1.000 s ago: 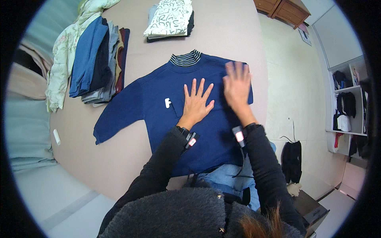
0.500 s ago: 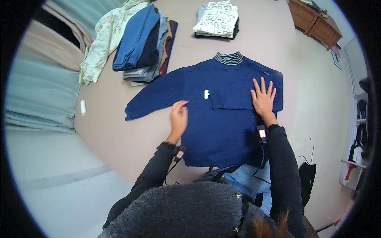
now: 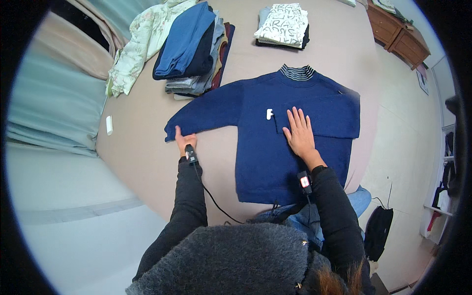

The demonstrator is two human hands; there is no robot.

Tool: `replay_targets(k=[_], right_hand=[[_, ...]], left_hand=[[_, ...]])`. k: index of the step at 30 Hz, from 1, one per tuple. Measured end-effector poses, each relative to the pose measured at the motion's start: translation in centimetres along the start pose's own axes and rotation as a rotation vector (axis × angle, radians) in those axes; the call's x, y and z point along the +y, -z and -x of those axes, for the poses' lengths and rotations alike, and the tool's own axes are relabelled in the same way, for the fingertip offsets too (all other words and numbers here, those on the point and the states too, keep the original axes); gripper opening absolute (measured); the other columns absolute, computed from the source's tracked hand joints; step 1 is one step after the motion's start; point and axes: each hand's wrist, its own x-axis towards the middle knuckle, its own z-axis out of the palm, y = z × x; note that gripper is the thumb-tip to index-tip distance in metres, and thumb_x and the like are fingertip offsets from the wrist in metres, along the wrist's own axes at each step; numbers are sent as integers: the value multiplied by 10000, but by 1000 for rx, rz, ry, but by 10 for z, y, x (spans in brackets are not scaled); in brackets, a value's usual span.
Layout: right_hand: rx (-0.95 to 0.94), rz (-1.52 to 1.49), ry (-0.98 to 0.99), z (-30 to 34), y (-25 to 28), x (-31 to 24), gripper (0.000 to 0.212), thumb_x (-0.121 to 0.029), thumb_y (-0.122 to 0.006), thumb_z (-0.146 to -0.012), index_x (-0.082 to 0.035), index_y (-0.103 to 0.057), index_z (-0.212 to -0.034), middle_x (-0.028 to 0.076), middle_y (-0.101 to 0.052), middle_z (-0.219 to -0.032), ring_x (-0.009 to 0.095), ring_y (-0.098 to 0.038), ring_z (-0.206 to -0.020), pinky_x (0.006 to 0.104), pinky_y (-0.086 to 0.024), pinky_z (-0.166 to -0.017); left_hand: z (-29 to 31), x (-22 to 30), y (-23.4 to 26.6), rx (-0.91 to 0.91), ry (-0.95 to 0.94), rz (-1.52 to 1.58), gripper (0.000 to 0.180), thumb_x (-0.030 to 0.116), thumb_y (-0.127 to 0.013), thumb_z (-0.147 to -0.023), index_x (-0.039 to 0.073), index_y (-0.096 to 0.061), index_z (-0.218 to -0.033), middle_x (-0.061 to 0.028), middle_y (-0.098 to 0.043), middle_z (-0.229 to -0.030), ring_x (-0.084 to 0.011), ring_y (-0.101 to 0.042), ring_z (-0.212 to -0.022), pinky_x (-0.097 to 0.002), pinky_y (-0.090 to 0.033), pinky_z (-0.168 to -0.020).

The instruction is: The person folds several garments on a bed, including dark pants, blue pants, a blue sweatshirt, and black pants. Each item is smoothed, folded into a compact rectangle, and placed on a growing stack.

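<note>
A navy blue sweater (image 3: 260, 167) with a striped high collar (image 3: 297, 72) lies spread out, its hem toward me. Its right sleeve (image 3: 332, 115) is folded inward across the chest, while the left sleeve (image 3: 209, 108) stretches out to the side. At the lower edge of that outstretched sleeve, close to the cuff, my left hand (image 3: 187, 141) is closed on the fabric, thumb on top and the other fingers partly hidden. My right hand (image 3: 301, 136) lies flat on the folded sleeve, fingers extended, beside a small white mark on the chest.
Beyond the left sleeve stands a stack of folded clothes (image 3: 184, 42), with a floral garment (image 3: 132, 54) beside it. Another folded pile (image 3: 281, 25) sits farther back. A small white object (image 3: 109, 125) lies near the bed's left edge, by the curtain (image 3: 59, 108).
My left hand has moved left from beside the sweater's body to the outstretched sleeve's cuff end. My right hand has slid left along the folded sleeve. The view has shifted slightly.
</note>
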Motion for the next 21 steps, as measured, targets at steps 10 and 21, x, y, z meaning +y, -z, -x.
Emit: replay_targets(k=[10,21], right_hand=[[184,-951,-224,-28,19,-10,503,-259,-592,-964,29,-494,-1364,178,-503,-1414,338,-451,-1345,449,-326,-1151],[339,-2466,-774,1,40,53,914,-564,-573,-912,52,-265,-1512,249,-403,-1494,404,-384,-1387,574,-260,-1166]], left_hand=[[135,-34,-93,-500,-671,-486,384,353,-677,-961,-10,-673,-1082,-71,-691,-1050,-115,-640,-861,-273,-522,-726],[157,-144,-30,-570,483,-939,696,546,-410,-1027,-100,-593,-1212,-259,-659,-1153,-305,-695,-1005,-352,-582,-861]])
